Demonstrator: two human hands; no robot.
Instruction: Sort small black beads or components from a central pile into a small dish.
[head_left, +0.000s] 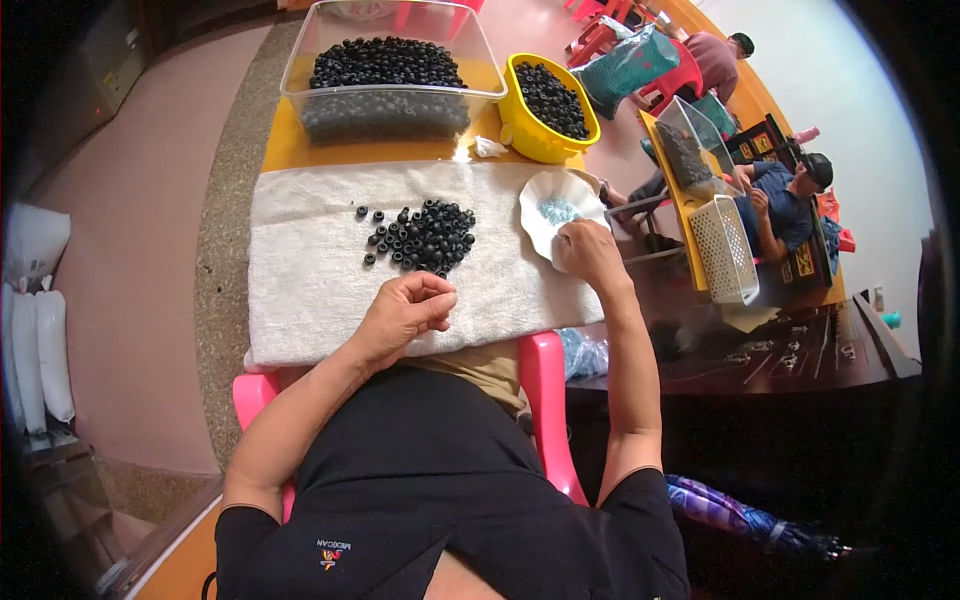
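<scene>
A loose pile of small black ring-shaped parts (425, 235) lies on a white towel (300, 270) before me. My left hand (408, 312) is at the pile's near edge, thumb and fingers closed together; whatever may be between them is too small to make out. To the right, my right hand (592, 252) reaches to the near rim of a white scalloped dish (540, 197). Its fingers are bent in a pinch, with the tips partly hidden. Tiny pale blue pieces (558, 210) lie in the dish, just beyond those fingers.
Behind the towel stand a clear plastic bin (390, 110) and a yellow basin (550, 145), both holding black parts. A crumpled white tissue (489, 147) lies between them. Pink chair arms (548, 400) flank me. At right, another person (785, 210) sits at a table with a white basket (725, 250).
</scene>
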